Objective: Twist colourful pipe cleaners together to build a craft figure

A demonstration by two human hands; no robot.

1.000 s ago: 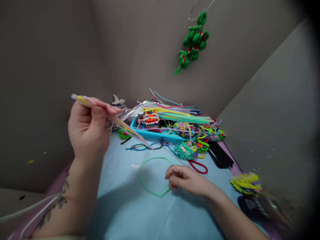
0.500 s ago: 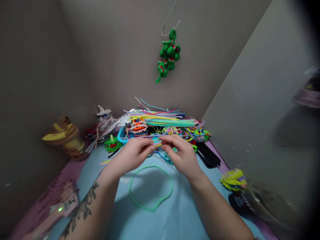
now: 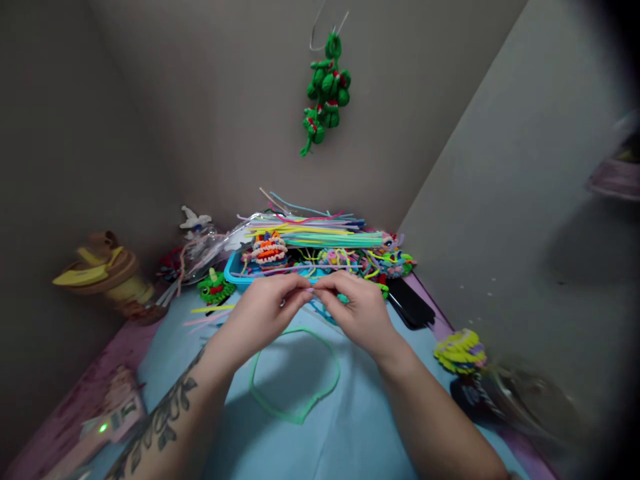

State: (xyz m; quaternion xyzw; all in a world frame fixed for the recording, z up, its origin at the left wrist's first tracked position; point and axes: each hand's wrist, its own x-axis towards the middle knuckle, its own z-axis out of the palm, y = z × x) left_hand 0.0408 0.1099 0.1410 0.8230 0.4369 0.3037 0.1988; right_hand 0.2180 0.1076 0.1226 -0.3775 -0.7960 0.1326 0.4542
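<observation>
My left hand point(image 3: 273, 303) and my right hand point(image 3: 355, 307) meet fingertip to fingertip over the middle of the table. Both are closed in a pinch on a thin lilac pipe cleaner point(image 3: 310, 290); only a short bit of it shows between the fingers. Yellow and pink pipe cleaner ends point(image 3: 213, 309) stick out left of my left forearm; whether they belong to the held piece I cannot tell. Below my hands, a mint green pipe cleaner loop point(image 3: 254, 365) lies on the blue table cover point(image 3: 350, 413).
Behind my hands a blue tray point(image 3: 231, 268) holds fuzzy crafts, with bundled pipe cleaners point(image 3: 330, 237) above. A green figure point(image 3: 215, 288) and a pot point(image 3: 113, 273) stand left; a black phone point(image 3: 411, 303) and a yellow fuzzy piece point(image 3: 460, 351) lie right. Green ornaments point(image 3: 327, 87) hang ahead.
My fingertips have come closer together, covering the yellow and lilac strands that showed between them. More of the yellow and pink ends shows at left. The view has shifted slightly.
</observation>
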